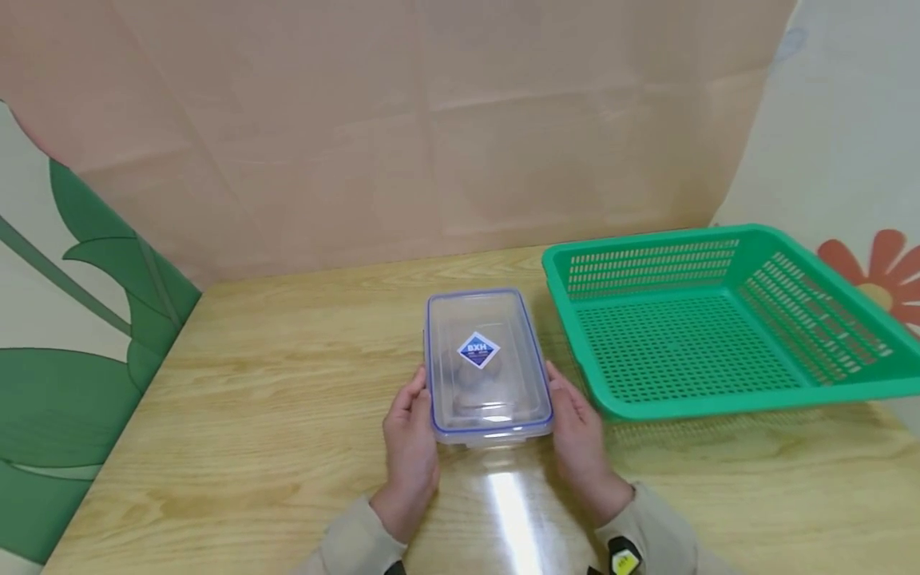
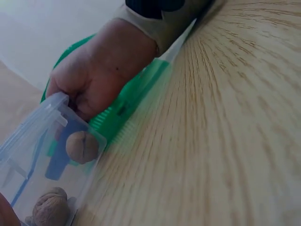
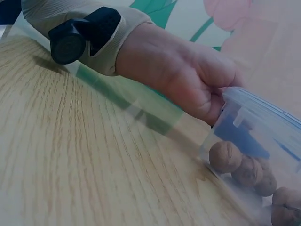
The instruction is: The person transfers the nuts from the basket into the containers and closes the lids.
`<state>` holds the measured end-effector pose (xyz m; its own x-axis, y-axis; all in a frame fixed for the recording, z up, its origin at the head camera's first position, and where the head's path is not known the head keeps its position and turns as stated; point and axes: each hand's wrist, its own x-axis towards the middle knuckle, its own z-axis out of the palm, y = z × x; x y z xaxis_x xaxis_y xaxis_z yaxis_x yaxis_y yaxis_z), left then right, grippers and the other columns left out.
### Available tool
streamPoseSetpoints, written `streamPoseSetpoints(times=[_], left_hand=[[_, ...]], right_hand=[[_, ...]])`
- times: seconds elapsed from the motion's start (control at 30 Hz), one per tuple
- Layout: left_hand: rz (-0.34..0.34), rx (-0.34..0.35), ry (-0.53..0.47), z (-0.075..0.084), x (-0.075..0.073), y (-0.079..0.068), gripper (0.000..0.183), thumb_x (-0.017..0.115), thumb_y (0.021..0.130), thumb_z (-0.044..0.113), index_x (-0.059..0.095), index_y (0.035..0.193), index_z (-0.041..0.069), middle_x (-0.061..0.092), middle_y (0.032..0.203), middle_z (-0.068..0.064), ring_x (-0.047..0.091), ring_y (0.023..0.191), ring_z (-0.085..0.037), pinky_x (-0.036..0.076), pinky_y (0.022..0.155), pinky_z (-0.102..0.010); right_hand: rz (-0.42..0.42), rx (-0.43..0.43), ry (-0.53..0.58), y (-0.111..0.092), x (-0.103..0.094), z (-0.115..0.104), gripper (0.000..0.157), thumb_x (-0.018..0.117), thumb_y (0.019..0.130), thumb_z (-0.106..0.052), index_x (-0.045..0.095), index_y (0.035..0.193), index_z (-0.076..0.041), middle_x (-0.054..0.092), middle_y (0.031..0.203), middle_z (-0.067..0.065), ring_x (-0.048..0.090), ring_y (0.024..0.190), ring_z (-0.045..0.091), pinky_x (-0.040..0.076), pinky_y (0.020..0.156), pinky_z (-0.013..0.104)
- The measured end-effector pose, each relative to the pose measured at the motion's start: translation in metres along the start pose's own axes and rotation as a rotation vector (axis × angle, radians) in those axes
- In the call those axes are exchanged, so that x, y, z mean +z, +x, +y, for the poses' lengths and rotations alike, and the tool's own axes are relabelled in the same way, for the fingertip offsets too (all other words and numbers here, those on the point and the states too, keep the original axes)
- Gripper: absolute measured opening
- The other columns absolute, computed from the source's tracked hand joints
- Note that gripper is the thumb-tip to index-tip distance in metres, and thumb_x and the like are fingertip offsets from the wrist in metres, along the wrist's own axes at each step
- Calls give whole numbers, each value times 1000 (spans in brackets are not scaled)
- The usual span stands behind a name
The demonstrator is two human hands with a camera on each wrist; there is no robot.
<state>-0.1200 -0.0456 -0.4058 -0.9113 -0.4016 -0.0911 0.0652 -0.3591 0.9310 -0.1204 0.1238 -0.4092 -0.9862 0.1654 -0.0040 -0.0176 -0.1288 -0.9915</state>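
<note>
A clear plastic food container (image 1: 496, 399) with a blue-edged lid (image 1: 477, 319) and a diamond-shaped BXH label (image 1: 478, 350) is at the middle of the wooden table. Several walnuts (image 3: 247, 170) show through its walls in both wrist views. My left hand (image 1: 412, 447) grips its left side near the front corner, and my right hand (image 1: 580, 443) holds the opposite side. Some fingers are hidden by the box. The lid lies over the top. Whether the base touches the table or hovers just above it, I cannot tell.
A green perforated plastic basket (image 1: 683, 351) stands on the table (image 1: 273, 415) just right of the container, with no contents showing. Behind the table hangs a plain pinkish backdrop (image 1: 402, 136). Printed leaves (image 1: 65, 415) cover the panel at left.
</note>
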Motion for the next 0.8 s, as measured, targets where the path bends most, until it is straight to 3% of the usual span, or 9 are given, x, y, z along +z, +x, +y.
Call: streamPoseSetpoints(times=[0.13,0.33,0.4,0.53,0.63,0.8], left_hand=[[-14,-4,60,0,-4,1,34,43,93,-2,55,125,3,51,135,-8,46,126,-22,45,97,-26],[-65,70,276,3,-10,1,33,46,93,-1,56,124,3,51,134,-12,44,127,-24,41,101,-30],[-74,76,311,3,-10,1,33,47,93,1,56,124,3,52,134,-12,48,124,-25,44,99,-28],[-65,62,238,-1,-12,2,32,46,94,2,56,124,2,53,133,-11,51,119,-24,48,94,-23],[-54,63,163,-5,-14,4,33,46,94,2,55,125,2,51,135,-11,46,125,-23,44,98,-23],[-84,80,154,-5,-16,8,32,49,93,3,57,124,4,45,140,-8,39,131,-20,38,102,-23]], right_hand=[[4,24,-2,1,-1,2,42,38,100,-17,39,137,1,37,146,11,36,133,22,38,103,18],[0,22,-41,-1,-3,3,43,38,100,-19,39,138,-1,38,145,10,37,131,23,39,99,15],[-5,17,-42,-2,-3,2,43,37,100,-20,38,139,-1,37,145,10,37,131,23,39,99,15],[4,34,-5,-1,-1,2,43,38,100,-19,39,138,-1,38,145,9,38,131,20,39,100,15],[9,44,8,0,1,2,42,40,99,-19,40,137,-1,37,145,9,37,132,19,38,101,15],[51,-14,-94,2,-1,1,40,43,98,-17,44,135,-1,36,147,6,30,136,17,33,103,10]])
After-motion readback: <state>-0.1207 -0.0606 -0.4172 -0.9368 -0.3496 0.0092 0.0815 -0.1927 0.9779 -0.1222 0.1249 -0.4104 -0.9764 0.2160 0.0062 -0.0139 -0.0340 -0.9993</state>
